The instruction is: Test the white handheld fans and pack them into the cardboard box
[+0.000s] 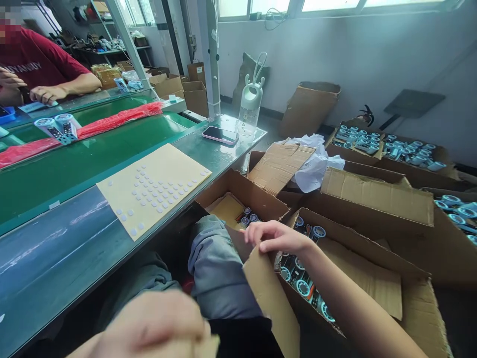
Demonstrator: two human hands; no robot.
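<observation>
My right hand point(276, 238) reaches across my lap and curls its fingers over the top edge of a cardboard flap point(272, 298). The flap belongs to an open box point(376, 283) holding several small round fans point(301, 287). My left hand point(156, 323) is low and close to the camera, blurred, its fingers bunched; a beige edge shows at its right side, and I cannot tell whether it holds it. A yellow sheet point(152, 186) dotted with small white round pads lies on the bench edge in front of me.
A green conveyor belt point(74, 164) carries a red strip point(112, 122) and two fans point(59, 127). A co-worker's hands point(40, 93) rest at its far side. A phone point(220, 134) and a white bottle point(249, 107) stand at the bench end. More open boxes point(376, 194) and white crumpled paper point(315, 164) crowd the right.
</observation>
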